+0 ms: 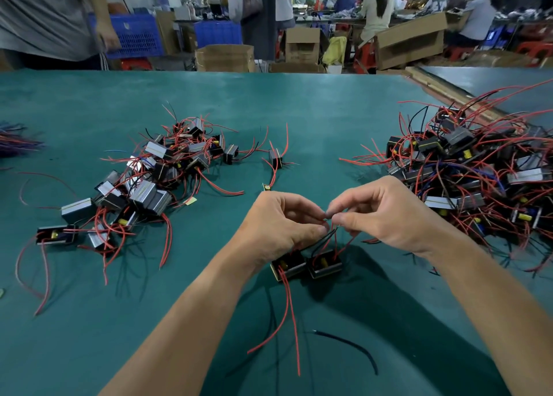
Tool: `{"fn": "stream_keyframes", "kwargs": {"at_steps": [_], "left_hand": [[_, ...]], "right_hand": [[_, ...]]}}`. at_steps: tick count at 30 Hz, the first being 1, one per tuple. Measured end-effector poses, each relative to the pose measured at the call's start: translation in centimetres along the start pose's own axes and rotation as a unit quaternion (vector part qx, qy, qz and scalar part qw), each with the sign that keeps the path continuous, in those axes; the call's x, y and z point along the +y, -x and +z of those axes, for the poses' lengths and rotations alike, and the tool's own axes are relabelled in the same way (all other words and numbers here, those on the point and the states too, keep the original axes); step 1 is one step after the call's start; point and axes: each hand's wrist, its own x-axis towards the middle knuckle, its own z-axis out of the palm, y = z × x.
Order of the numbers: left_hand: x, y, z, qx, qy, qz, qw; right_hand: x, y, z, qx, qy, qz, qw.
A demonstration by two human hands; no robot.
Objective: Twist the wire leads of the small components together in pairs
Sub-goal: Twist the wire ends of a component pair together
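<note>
Wire leads (331, 236) of the pair you are working on rise from two small parts, the left component (288, 265) and the right component (324, 264). These sit side by side, touching, on the worktop (299, 102) close to the middle of its near edge. Your left hand (278, 231) and right hand (386, 216) meet just above them. The fingers (338, 217) of each are curled in a tight pinch on the lead ends, thumb against forefinger, with the tips of the two hands almost touching. The bare ends are hidden between your fingertips, so I cannot tell how many turns are in.

Judging from this, you are in the middle of the twist. To do it well, use one hand as the anchor, pinching both leads just below the joint, and let the other roll the ends in one direction only. Line the stripped ends up level so neither sticks out past the other. Black and red leads cross here, so check you have the intended two before you tighten. Do not pull upward hard, or the components may drag and tip. The long red leads (287, 311) trailing toward the near edge and the loose black wire (344, 340) beside them could snag a wrist.

A heap (143, 186) lies toward the left edge and a bigger tangled heap (478, 171) at the right edge. I cannot say for sure which is finished.
</note>
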Motion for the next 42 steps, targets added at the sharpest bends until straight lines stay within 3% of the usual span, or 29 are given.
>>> {"fn": "stream_keyframes", "kwargs": {"at_steps": [8,17,25,42], "left_hand": [[0.2,0.1,0.3,0.017,0.028,0.001,0.999],[0.0,-0.3,0.2,0.009,-0.017,0.009,1.0],[0.2,-0.2,0.2,0.006,-0.018,0.016,1.0],[-0.3,-0.2,0.7,0.02,-0.076,0.057,0.995]], "right_hand": [[0.0,0.0,0.3,0.002,-0.008,-0.016,1.0],[0.1,-0.2,0.6,0.02,-0.042,-0.045,0.998],[-0.2,-0.1,0.6,0.044,-0.013,-0.035,0.998],[-1.0,0.2,0.7,0.002,-0.024,0.024,0.999]]}}
